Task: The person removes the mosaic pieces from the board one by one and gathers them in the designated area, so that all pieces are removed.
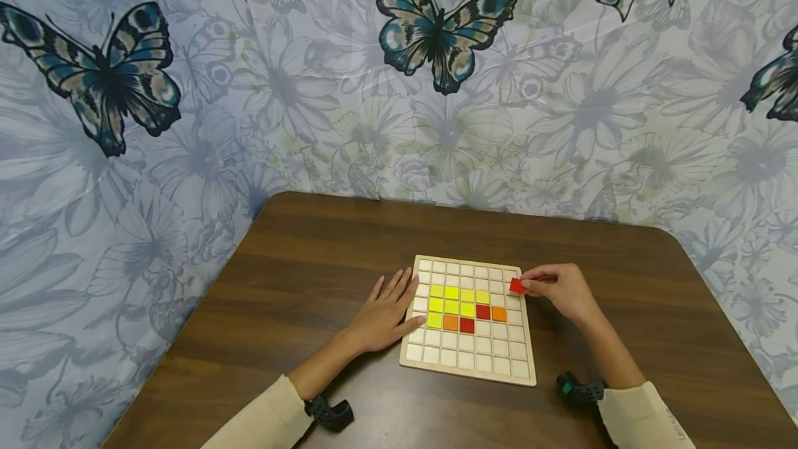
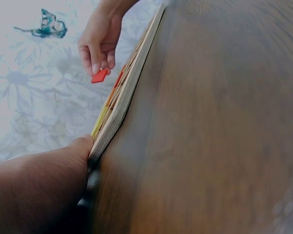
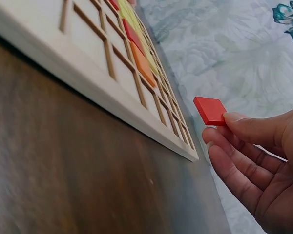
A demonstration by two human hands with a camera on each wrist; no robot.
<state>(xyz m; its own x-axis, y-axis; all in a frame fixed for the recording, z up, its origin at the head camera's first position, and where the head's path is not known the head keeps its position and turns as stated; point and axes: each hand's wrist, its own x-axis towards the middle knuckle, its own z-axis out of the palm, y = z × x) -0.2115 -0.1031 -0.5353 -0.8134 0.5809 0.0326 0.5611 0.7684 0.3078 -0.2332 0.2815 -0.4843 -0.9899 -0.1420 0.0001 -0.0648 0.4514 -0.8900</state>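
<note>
A wooden grid board [image 1: 467, 371] lies on the table, its square cells framed by thin raised strips. Yellow tiles [image 1: 451, 306], two orange tiles [image 1: 499, 314] and two darker red tiles [image 1: 467, 325] sit in the middle cells. My right hand [image 1: 564, 289] pinches a red square tile [image 3: 210, 110] between thumb and fingers, above the board's upper right edge. On the board's left edge rests my left hand [image 1: 383, 314], fingers straight and spread, thumb reaching over the rim. In the left wrist view the board [image 2: 129, 90] appears nearly edge-on.
The brown wooden table [image 1: 280, 283] extends on every side of the board. Behind it hangs a cloth backdrop [image 1: 349, 109] printed with flowers and butterflies. Each wrist wears a black device, the left one [image 1: 330, 413] near the table's front, the right one [image 1: 580, 390] beside the board.
</note>
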